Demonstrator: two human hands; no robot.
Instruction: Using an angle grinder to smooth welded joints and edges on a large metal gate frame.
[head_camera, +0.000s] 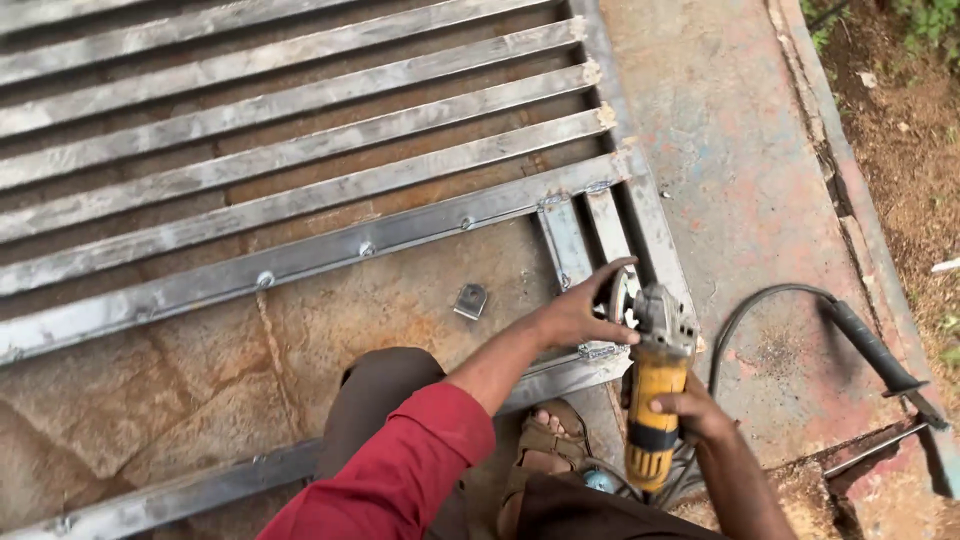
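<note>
Grinder held over corner of steel gate frame

Yellow angle grinder (655, 400) with a grey metal head sits at the right corner of the grey welded steel gate frame (300, 255), which lies flat on the stone floor (150, 390). Its head is over the short upright bars near the frame edge, and its disc is mostly hidden behind the fingers. The right hand (700, 410) is closed around the yellow body of the tool, low on the handle. The left hand (580, 315) reaches to the grey head with fingers spread, thumb and forefinger touching the disc guard; it grips nothing firmly, as far as can be seen.

Judging from this, the person adjusts or steadies the head before grinding. To do it well, the fingers should leave the disc area before the tool runs, and both hands should hold the body firmly, with the disc at a shallow angle to the weld.

A black power cable (770, 300) curves on the reddish concrete slab (740, 150) to the right. A small bent metal bracket (470, 300) lies loose on the floor, well apart from the hands. A sandalled foot (550, 440) rests just below the frame.
</note>
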